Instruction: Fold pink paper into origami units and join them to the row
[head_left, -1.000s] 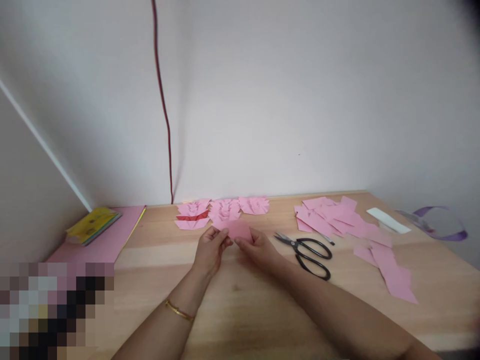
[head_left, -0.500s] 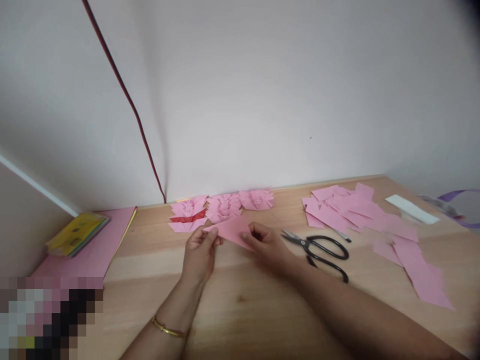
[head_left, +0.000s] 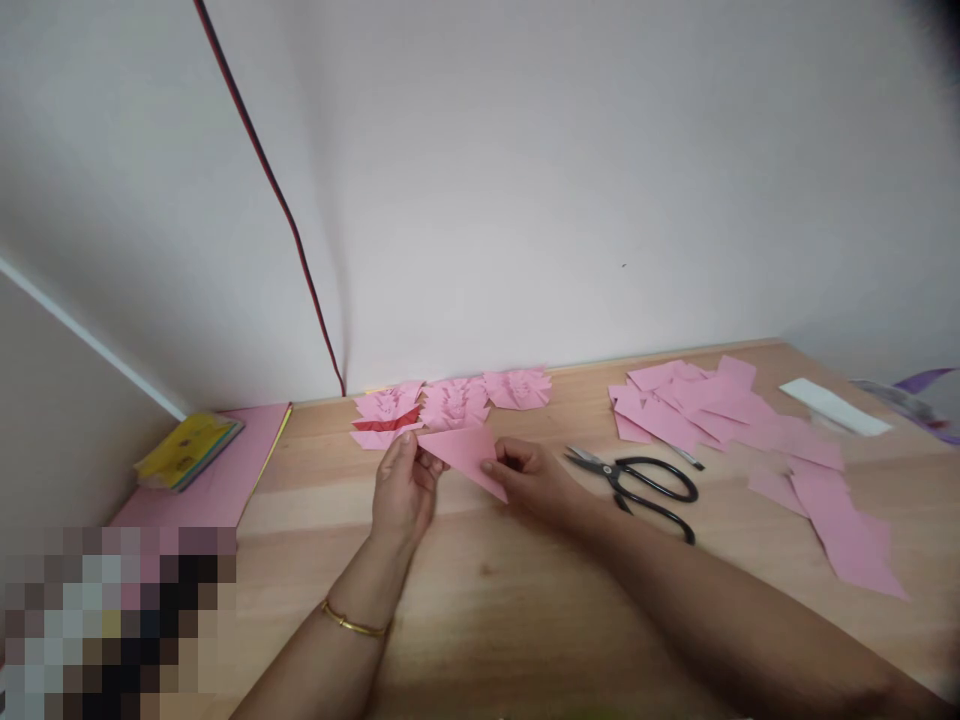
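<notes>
A folded pink paper triangle (head_left: 469,453) is held up over the wooden table between both hands. My left hand (head_left: 405,485) pinches its left corner between thumb and fingers. At the right edge, my right hand (head_left: 529,478) grips it with the thumb on the near face and the fingers curled behind. Just behind the hands stand rows of folded pink pieces (head_left: 454,402), with one red piece (head_left: 386,421) among them at the left. Black-handled scissors (head_left: 626,480) lie to the right of my right hand, blades pointing left.
Loose pink paper sheets (head_left: 697,405) spread over the right of the table (head_left: 480,620). A small dark-tipped tool (head_left: 688,457) and a white strip (head_left: 834,407) lie there. A yellow packet (head_left: 184,450) rests on pink sheets (head_left: 259,440) at left. A cable (head_left: 289,215) hangs along the wall.
The view has shifted slightly. The pink triangle now shows more of its face, its lower point tilted down near my right hand. Both hands still hold it.
</notes>
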